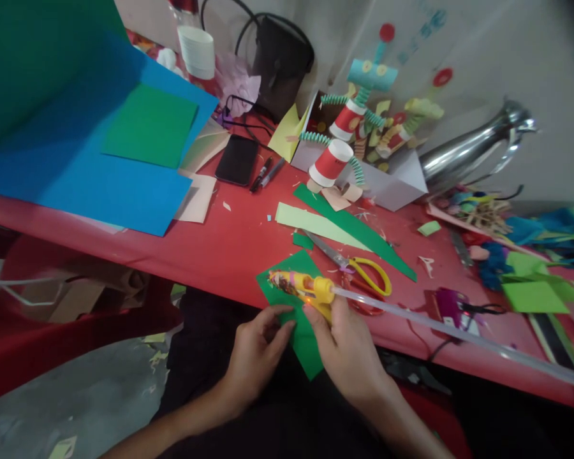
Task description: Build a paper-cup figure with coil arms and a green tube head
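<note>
My right hand (347,347) is wrapped round the handle of a yellow hot glue gun (321,288). A long clear glue stick (440,328) runs out of its back toward the right edge. The gun's nozzle points left, above a green sheet of paper (306,344) that juts over the table's front edge. With thumb and fingers, my left hand (258,347) pinches the left edge of this green paper. Just behind the gun lie scissors with yellow handles (373,275), beside pale green (316,223) and dark green paper strips (363,231).
Blue sheets (143,197) cover the left of the red table (234,248). A phone (236,159) and pens (266,173) lie mid-table. Paper-cup robots (332,162) stand by a white box (392,182), with a metal jug (478,143) to the right. Craft scraps crowd the right end.
</note>
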`<control>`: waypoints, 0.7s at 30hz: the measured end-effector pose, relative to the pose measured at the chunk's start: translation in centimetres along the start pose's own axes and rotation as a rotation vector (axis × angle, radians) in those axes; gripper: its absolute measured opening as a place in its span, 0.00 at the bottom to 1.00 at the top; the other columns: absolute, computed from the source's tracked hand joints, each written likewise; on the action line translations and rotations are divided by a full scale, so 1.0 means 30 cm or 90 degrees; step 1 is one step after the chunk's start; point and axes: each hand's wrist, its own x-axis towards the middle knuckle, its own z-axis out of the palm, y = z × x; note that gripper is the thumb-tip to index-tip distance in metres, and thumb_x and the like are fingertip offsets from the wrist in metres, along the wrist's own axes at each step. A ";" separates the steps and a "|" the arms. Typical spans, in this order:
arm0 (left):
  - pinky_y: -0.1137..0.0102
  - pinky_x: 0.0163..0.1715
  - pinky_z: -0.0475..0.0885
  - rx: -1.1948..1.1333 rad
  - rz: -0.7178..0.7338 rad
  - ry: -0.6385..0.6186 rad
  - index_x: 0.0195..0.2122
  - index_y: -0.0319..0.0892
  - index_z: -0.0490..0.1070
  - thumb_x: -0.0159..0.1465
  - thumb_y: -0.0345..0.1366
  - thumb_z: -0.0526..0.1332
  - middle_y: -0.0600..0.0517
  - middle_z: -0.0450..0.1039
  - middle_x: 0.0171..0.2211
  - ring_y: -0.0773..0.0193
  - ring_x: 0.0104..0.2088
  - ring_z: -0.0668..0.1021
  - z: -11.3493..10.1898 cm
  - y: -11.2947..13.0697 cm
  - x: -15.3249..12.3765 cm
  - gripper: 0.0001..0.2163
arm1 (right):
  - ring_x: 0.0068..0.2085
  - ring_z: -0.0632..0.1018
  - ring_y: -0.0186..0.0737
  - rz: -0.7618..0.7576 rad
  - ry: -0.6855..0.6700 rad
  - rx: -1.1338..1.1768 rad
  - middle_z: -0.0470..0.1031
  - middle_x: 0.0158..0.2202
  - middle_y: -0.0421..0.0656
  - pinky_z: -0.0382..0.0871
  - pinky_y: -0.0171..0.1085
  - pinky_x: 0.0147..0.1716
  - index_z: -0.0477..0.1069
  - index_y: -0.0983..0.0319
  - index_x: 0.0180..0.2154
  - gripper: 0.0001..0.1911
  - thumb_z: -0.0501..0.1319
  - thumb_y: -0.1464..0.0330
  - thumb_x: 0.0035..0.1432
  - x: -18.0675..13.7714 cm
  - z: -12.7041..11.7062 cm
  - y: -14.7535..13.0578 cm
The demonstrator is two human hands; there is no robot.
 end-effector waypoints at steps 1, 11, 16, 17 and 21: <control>0.75 0.23 0.64 0.000 -0.001 0.002 0.46 0.42 0.75 0.63 0.43 0.61 0.56 0.67 0.23 0.69 0.23 0.68 0.001 0.000 0.000 0.14 | 0.42 0.81 0.58 0.003 0.000 -0.005 0.80 0.38 0.57 0.74 0.47 0.36 0.65 0.64 0.42 0.16 0.48 0.59 0.68 0.001 0.000 0.000; 0.75 0.22 0.63 -0.051 -0.028 -0.003 0.47 0.42 0.74 0.63 0.44 0.62 0.56 0.66 0.24 0.70 0.23 0.68 0.005 0.000 -0.010 0.15 | 0.35 0.82 0.54 0.036 0.063 -0.062 0.80 0.33 0.52 0.71 0.42 0.28 0.63 0.60 0.38 0.13 0.49 0.57 0.67 0.035 -0.031 0.034; 0.75 0.22 0.63 -0.039 -0.040 0.009 0.46 0.42 0.75 0.62 0.44 0.62 0.56 0.66 0.24 0.69 0.23 0.68 0.005 0.004 -0.006 0.15 | 0.35 0.82 0.57 0.083 0.079 -0.087 0.81 0.34 0.52 0.70 0.44 0.29 0.62 0.59 0.38 0.13 0.50 0.56 0.65 0.056 -0.057 0.070; 0.75 0.22 0.63 -0.035 -0.042 0.012 0.46 0.42 0.75 0.62 0.44 0.63 0.56 0.66 0.24 0.69 0.23 0.68 0.004 0.004 -0.005 0.15 | 0.35 0.82 0.57 0.088 0.081 -0.095 0.81 0.34 0.52 0.70 0.44 0.29 0.61 0.59 0.38 0.14 0.50 0.56 0.65 0.060 -0.060 0.075; 0.74 0.22 0.65 -0.022 -0.051 0.021 0.46 0.42 0.76 0.61 0.44 0.63 0.56 0.67 0.24 0.69 0.23 0.70 0.004 0.007 -0.001 0.15 | 0.34 0.81 0.56 0.088 0.110 -0.128 0.80 0.33 0.52 0.68 0.42 0.27 0.62 0.59 0.39 0.13 0.50 0.56 0.65 0.075 -0.064 0.089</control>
